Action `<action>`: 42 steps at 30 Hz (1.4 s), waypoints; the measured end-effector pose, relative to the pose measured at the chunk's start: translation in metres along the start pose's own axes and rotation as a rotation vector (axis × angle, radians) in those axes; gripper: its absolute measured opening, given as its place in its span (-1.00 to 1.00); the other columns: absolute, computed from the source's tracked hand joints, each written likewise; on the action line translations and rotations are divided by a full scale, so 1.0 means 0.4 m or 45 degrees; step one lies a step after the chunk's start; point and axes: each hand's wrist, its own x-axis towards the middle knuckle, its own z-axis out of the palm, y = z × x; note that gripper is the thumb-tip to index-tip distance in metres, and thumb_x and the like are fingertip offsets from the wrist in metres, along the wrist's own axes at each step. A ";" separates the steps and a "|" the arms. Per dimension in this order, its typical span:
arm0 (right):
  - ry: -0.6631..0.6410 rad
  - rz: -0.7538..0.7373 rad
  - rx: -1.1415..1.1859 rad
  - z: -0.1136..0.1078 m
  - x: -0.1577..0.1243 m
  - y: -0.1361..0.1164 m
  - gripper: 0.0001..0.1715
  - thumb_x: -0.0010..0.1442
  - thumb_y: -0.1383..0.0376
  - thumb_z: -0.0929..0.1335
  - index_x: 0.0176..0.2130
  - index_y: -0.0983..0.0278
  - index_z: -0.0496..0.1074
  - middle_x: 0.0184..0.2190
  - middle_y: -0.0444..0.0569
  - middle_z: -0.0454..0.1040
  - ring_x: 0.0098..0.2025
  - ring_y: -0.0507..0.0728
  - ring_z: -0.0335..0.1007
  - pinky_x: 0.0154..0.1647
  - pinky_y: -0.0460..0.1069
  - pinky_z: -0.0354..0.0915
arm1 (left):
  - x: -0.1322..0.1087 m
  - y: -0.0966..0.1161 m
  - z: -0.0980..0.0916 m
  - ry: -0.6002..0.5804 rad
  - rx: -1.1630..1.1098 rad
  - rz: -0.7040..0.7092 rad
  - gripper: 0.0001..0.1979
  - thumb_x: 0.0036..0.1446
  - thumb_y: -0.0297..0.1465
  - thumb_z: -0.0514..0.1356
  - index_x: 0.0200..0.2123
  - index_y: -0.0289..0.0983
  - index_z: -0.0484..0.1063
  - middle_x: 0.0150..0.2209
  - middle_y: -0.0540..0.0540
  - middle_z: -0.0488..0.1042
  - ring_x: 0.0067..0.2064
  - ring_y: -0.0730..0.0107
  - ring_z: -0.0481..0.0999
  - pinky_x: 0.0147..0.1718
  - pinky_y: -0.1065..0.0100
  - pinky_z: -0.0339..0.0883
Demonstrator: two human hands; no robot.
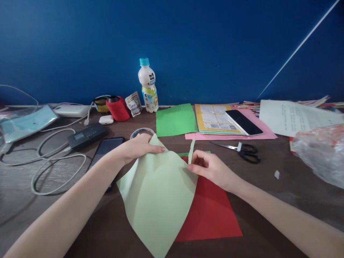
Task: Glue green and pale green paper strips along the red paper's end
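A pale green paper sheet (pixel 158 193) lies tilted like a diamond over a red sheet (pixel 212 215) on the brown desk. My left hand (pixel 138 147) grips the sheet's far corner, fingers closed over its edge. My right hand (pixel 211 168) pinches the sheet's right corner, where a thin pale green strip (pixel 191 148) sticks upward. A bit of darker green paper shows under that corner.
Scissors (pixel 242 148) lie right of my hands. A tape roll (pixel 141 133) and a dark phone (pixel 104 148) sit by my left hand. Behind are a green sheet (pixel 176 120), a paper stack with a phone (pixel 243 122), a bottle (pixel 147 86), cables (pixel 53 161) and a plastic bag (pixel 322 154).
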 end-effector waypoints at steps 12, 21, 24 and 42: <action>0.104 -0.046 0.019 -0.001 0.005 0.010 -0.69 0.16 0.12 0.23 -0.49 0.24 0.13 -0.54 -0.21 0.11 -0.48 -0.01 0.05 -0.44 -0.07 0.04 | -0.002 0.006 -0.016 0.093 0.196 0.084 -0.62 -0.25 -0.11 0.27 -0.49 -0.31 0.37 -0.43 -0.10 0.48 -0.37 0.23 0.48 -0.38 0.31 0.32; 0.005 -0.020 -0.038 -0.002 -0.004 0.003 -0.74 0.12 0.12 0.28 -0.46 0.25 0.24 -0.52 -0.18 0.22 -0.46 0.01 0.11 -0.43 -0.07 0.05 | -0.003 0.005 -0.022 0.053 0.107 0.094 -0.69 -0.25 -0.19 0.29 -0.49 -0.30 0.40 -0.46 -0.08 0.50 -0.42 0.28 0.47 -0.42 0.33 0.33; -0.012 -0.005 -0.038 -0.004 -0.003 0.005 -0.72 0.15 0.13 0.25 -0.48 0.26 0.28 -0.52 -0.15 0.27 -0.45 0.02 0.16 -0.41 -0.06 0.08 | 0.009 -0.004 -0.026 0.094 0.292 0.156 -0.67 -0.20 -0.14 0.24 -0.44 -0.29 0.42 -0.37 -0.10 0.50 -0.32 0.21 0.48 -0.35 0.31 0.32; 0.236 -0.141 -0.083 0.010 -0.016 -0.027 -0.78 0.11 0.12 0.30 -0.32 0.22 0.29 -0.45 -0.12 0.38 -0.41 0.05 0.28 -0.40 -0.06 0.21 | -0.050 0.034 0.126 0.370 0.902 0.962 -0.91 0.09 -0.38 0.06 -0.38 -0.24 0.34 -0.31 -0.06 0.45 -0.17 0.28 0.38 -0.15 0.28 0.17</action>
